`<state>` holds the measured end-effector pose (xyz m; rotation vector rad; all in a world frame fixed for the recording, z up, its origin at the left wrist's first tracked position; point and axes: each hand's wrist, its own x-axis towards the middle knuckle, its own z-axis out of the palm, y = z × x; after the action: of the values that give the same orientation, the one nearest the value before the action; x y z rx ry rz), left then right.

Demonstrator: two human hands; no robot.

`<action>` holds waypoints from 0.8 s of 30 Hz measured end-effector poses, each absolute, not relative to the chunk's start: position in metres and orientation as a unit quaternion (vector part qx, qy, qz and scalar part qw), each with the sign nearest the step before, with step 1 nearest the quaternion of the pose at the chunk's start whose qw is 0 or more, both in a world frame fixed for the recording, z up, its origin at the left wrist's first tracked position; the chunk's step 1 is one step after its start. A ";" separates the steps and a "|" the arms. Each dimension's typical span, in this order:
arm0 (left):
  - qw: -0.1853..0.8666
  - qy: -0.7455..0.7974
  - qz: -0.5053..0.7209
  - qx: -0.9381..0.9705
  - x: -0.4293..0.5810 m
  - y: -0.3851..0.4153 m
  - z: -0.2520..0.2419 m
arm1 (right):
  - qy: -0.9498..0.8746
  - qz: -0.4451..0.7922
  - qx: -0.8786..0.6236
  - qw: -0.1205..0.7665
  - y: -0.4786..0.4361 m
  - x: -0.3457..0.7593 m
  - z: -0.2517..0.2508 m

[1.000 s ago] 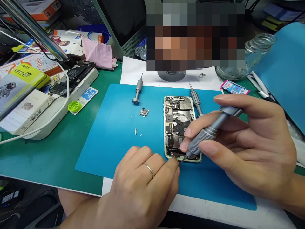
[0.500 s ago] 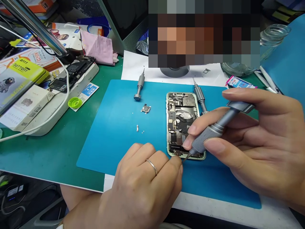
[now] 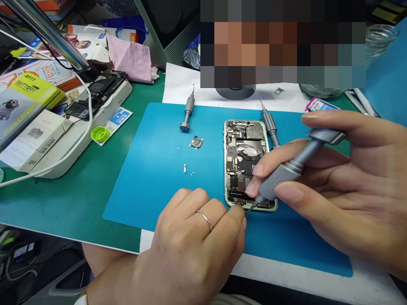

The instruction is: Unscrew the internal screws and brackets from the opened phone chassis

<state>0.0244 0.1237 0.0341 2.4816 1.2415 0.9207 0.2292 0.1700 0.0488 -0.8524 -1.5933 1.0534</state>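
Observation:
A grey precision screwdriver is gripped in my right hand, its cap below the index finger. It slants down and left, its thin tip near the bottom edge of an opened smartphone with bare inner parts. My left hand, wearing a ring, is closed, with thumb and forefinger pinched by that tip. Whatever lies in this pinch is hidden. To the left on the blue mat lie a small metal-and-circuit piece, a tiny metal bracket and specks.
Two more screwdrivers lie behind, one left and one beside the phone. A lamp pole, a white cable, boxes and a power strip crowd the left. Glass jars stand at the back right.
The view has shifted slightly, so mat and phone sit a little differently in it. Both hands and the screwdriver hold nearly the same pose at the phone's bottom edge.

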 end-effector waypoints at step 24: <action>0.112 0.428 0.292 0.848 0.024 0.122 0.033 | -0.681 0.372 -0.332 0.536 0.172 0.234 0.052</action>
<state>0.0235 0.1216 0.0331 2.4892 1.2571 0.8572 0.2345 0.1723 0.0517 -0.7905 -1.6222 0.8867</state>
